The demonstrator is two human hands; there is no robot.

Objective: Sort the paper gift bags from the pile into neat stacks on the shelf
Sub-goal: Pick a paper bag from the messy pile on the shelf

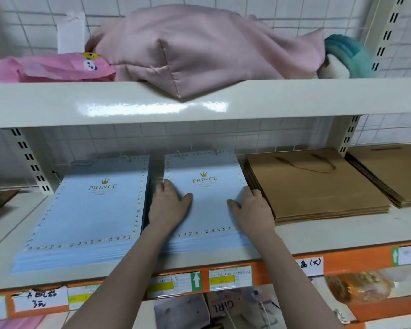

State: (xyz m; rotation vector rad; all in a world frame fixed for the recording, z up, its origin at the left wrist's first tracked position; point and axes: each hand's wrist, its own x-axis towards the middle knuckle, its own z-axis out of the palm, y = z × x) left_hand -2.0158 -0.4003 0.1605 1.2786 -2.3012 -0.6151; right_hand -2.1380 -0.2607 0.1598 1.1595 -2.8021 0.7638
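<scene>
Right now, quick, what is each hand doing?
Left hand: open, lying flat on the left edge of the blue PRINCE bag stack.
Right hand: open, pressing flat on the same stack's right edge.

On the upper shelf board (57, 100) I see a pink fabric bag (199, 51) lying in the middle, one corner hanging over the board's front edge. Left of this bag lies a pink plastic packet (64, 67) with a small bear print. Right of the bag sits a teal plush toy (347, 55).
</scene>
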